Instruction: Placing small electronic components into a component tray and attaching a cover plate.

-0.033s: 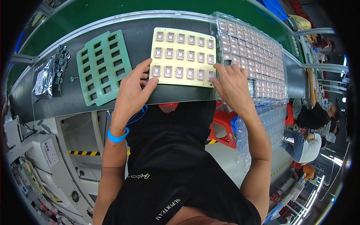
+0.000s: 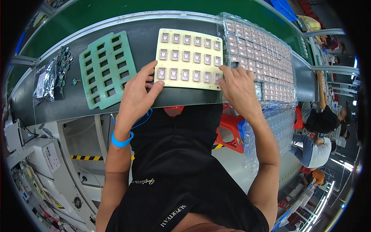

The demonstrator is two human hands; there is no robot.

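A cream-yellow tray lies on the dark bench in front of me, with rows of small pinkish-clear rectangular pieces seated in its pockets. My left hand grips the tray's lower left corner, index finger at the side edge and thumb at the front corner. On the opposite side, my right hand has its thumb and curled index finger against the right edge, beside the last piece of the nearest row. The other right fingers are bent and partly hidden.
Left of the tray lies a green frame with rectangular openings. Beyond it are a silvery bag and a bundle of small circuit boards. A clear blister tray filled with similar pieces stands at right, by a red stool.
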